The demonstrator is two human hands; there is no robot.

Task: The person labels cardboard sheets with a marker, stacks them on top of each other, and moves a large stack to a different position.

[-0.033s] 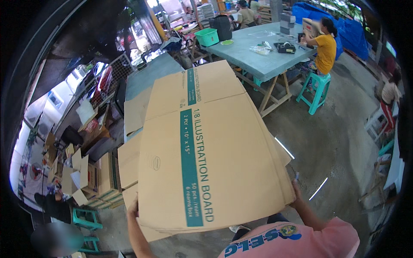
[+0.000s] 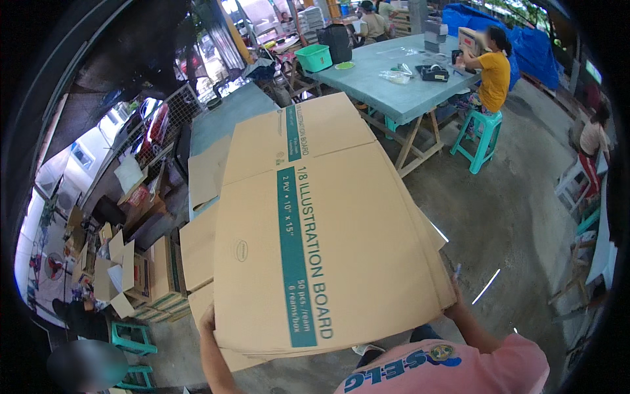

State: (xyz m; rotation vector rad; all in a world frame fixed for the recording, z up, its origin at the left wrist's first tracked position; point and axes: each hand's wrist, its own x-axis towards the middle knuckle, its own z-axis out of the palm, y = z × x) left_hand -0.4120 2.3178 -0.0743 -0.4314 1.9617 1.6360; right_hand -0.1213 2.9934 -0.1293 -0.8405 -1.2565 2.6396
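Note:
A stack of flattened cardboard boxes (image 2: 249, 197), brown with a green printed band, lies tilted in front of me. My left hand (image 2: 208, 320) grips its near left edge; most of those fingers are hidden behind the cardboard. At the near right corner my right hand (image 2: 454, 301) holds the same stack, its fingers partly out of sight underneath. A small pale bluish thing (image 2: 457, 269) sticks up beside the right hand; its kind is too small to tell. More cardboard sheets (image 2: 199, 246) show under the stack's left side.
A blue-green table (image 2: 394, 79) at the back carries a green basin (image 2: 314, 59) and a black tape dispenser (image 2: 433, 73). A person in yellow (image 2: 493, 75) sits there on a teal stool (image 2: 478, 141). Open cartons (image 2: 134, 269) and teal stools (image 2: 133, 336) stand at left.
The near end of the stack has shifted slightly to the right, with both hands still on it. The person at the far table has barely moved.

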